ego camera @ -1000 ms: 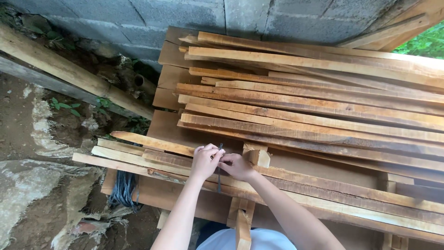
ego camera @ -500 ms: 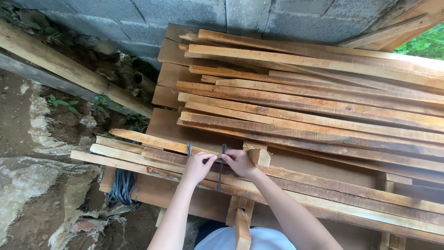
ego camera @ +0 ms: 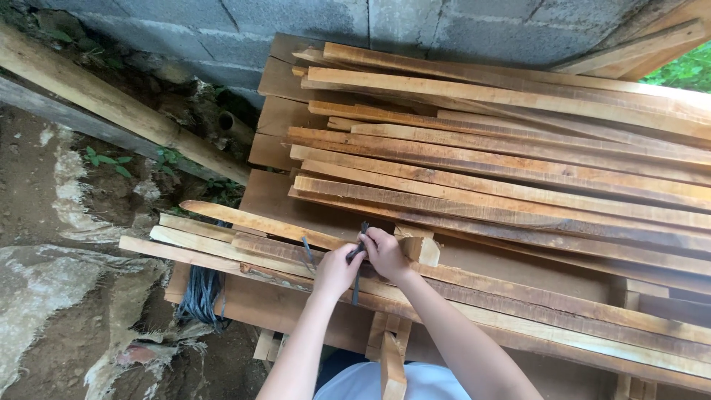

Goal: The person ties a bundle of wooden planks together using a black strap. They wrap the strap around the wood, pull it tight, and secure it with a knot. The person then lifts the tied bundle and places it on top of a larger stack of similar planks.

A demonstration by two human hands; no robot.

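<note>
Head view looks down on a stack of rough wooden slats lying on a wide board [ego camera: 274,196], which rests against a grey block wall [ego camera: 311,22]. Both hands meet over the bundle of slats [ego camera: 244,248] nearest the person, at the near edge of the board. The left hand [ego camera: 337,270] is closed, its fingers pinching a dark cord [ego camera: 355,278] that hangs down across the slats. The right hand [ego camera: 385,252] is also closed on the same cord, just beside the left, so that the two hands touch or nearly touch. One loose end of the cord sticks up above the right hand and another thin strand stands up left of the left hand. A short wooden block [ego camera: 418,244] lies touching the right hand on its far side. A larger pile of slats [ego camera: 518,148] covers the far part of the board, running towards the right edge. At the board's near left corner a hank of blue-grey rope [ego camera: 200,296] hangs down towards the dirt ground [ego camera: 44,192]. A thick beam [ego camera: 111,107] lies aslant on the left.
</note>
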